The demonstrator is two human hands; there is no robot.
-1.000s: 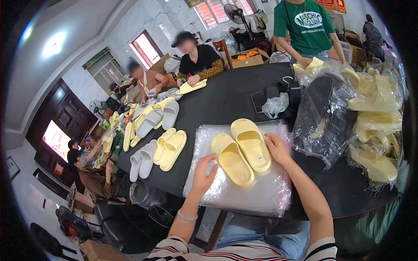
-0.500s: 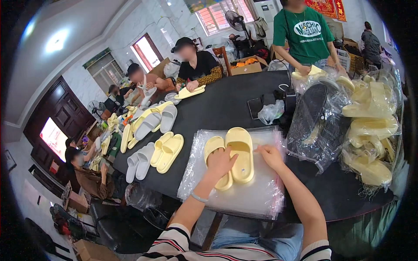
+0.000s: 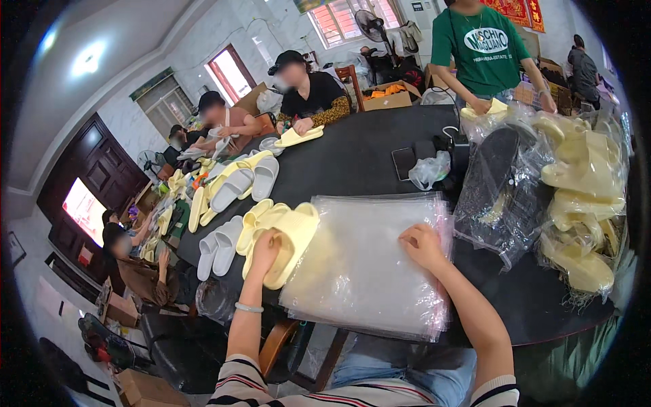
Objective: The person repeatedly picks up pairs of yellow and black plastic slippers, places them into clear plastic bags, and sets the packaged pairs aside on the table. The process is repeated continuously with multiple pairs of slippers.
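Note:
My left hand (image 3: 266,249) is closed around a pair of pale yellow slide slippers (image 3: 298,243), tilted up at the left edge of a stack of clear plastic bags (image 3: 359,271). Behind them, partly hidden, another pair of yellow slippers (image 3: 252,218) rests on the black table. On the right part of the bag stack lies my right hand (image 3: 422,245), its fingers curled and fingertips close together against the plastic. Whether it pinches a bag is too small to tell.
Grey slippers (image 3: 218,247) stand left of the yellow ones, with more pairs (image 3: 237,186) beyond. Bagged yellow slippers (image 3: 586,169) and a bagged black pair (image 3: 491,176) pile up at right. A phone (image 3: 403,164) lies farther back. Co-workers handle slippers around the table (image 3: 359,152).
My left hand has moved left, taking the yellow slippers off the middle of the bag stack to its left edge. My right hand stays near the same spot on the bags.

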